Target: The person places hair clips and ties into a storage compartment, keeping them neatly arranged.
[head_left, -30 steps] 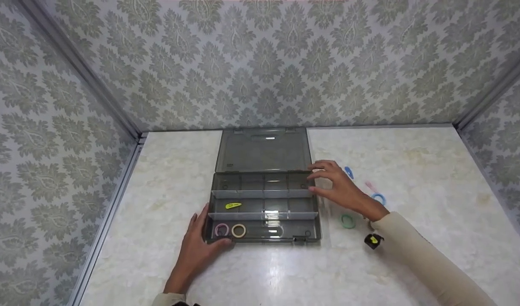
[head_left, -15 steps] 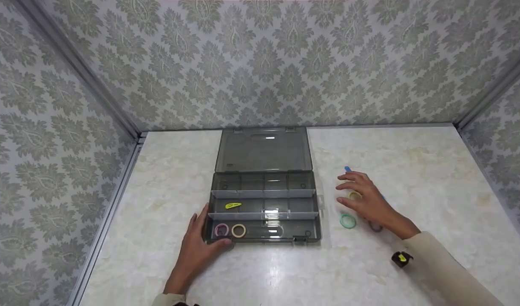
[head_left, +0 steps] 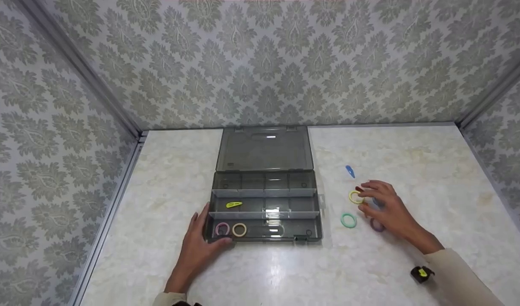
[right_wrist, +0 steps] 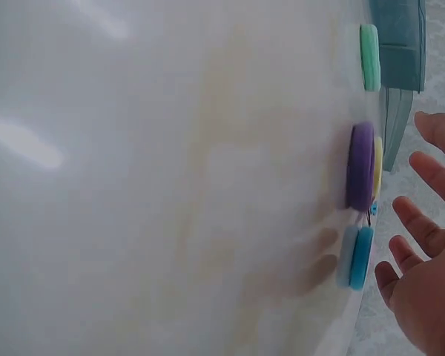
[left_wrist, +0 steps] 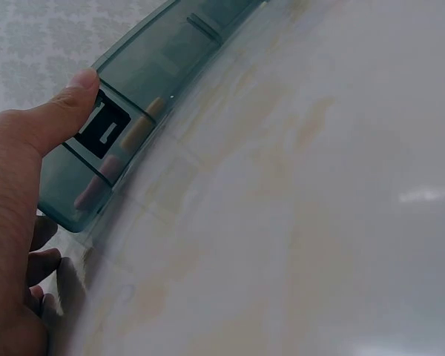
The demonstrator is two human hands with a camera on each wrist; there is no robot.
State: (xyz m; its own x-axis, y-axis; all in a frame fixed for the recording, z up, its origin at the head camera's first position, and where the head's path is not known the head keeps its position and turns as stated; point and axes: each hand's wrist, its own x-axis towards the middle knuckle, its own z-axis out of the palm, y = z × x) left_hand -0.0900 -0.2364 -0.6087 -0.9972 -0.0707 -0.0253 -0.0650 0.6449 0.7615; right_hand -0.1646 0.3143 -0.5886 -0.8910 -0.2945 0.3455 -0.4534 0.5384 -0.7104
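Note:
A grey see-through organizer box (head_left: 264, 215) lies with its lid folded back. At its front left corner is my left hand (head_left: 196, 244), the thumb (left_wrist: 70, 104) on the front wall and the fingers along the side. A yellow snap hair clip (head_left: 234, 205) sits in the middle row; a pink hair tie (head_left: 222, 229) and a beige hair tie (head_left: 239, 230) lie in the front row. My right hand (head_left: 389, 210), fingers spread and slightly bent, hovers over a yellow hair tie (head_left: 352, 199), a purple hair tie (right_wrist: 361, 167) and a blue hair tie (right_wrist: 362, 258), partly hiding them.
A green hair tie (head_left: 348, 220) lies right of the box. A blue snap clip (head_left: 350, 171) is farther back. Beside the right fingertips a small dark red piece (head_left: 359, 188) shows. The folded-back lid (head_left: 266, 148) reaches the patterned wall (head_left: 266, 63).
My right hand has moved from the box's right edge rightward to above the loose hair ties, uncovering the blue clip and the yellow tie. The left hand stays on the box.

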